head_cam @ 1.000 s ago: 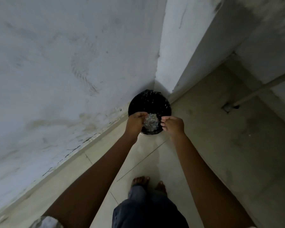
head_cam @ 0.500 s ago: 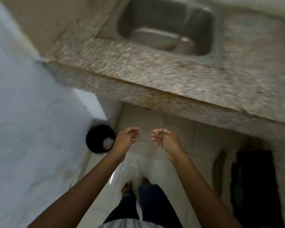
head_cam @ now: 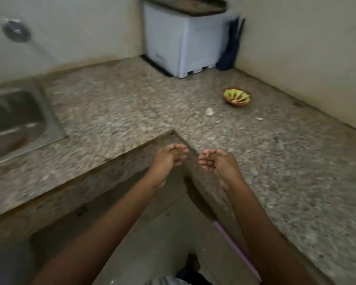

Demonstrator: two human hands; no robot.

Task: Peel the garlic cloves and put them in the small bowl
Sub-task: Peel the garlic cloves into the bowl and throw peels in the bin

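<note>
The left hand [head_cam: 169,159] and right hand [head_cam: 216,164] hang apart, fingers loosely curled, holding nothing. One bowl [head_cam: 237,97] sits on the tabletop [head_cam: 132,103]. One garlic [head_cam: 209,112] and one white scrap [head_cam: 259,118] lie near it.

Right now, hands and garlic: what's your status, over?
Left hand, right hand: empty, loosely curled. Garlic on counter, near bowl, not touching. Nothing in the way.

L-shaped speckled granite tabletop [head_cam: 132,103] extends beyond and to both sides of the fingers [head_cam: 180,151]. Stainless steel sink [head_cam: 14,120] set in far left. White box-shaped unit [head_cam: 183,42] in far corner beyond, against pale stained walls [head_cam: 296,38]. Grey floor [head_cam: 162,233] below. Lighting dim.
</note>
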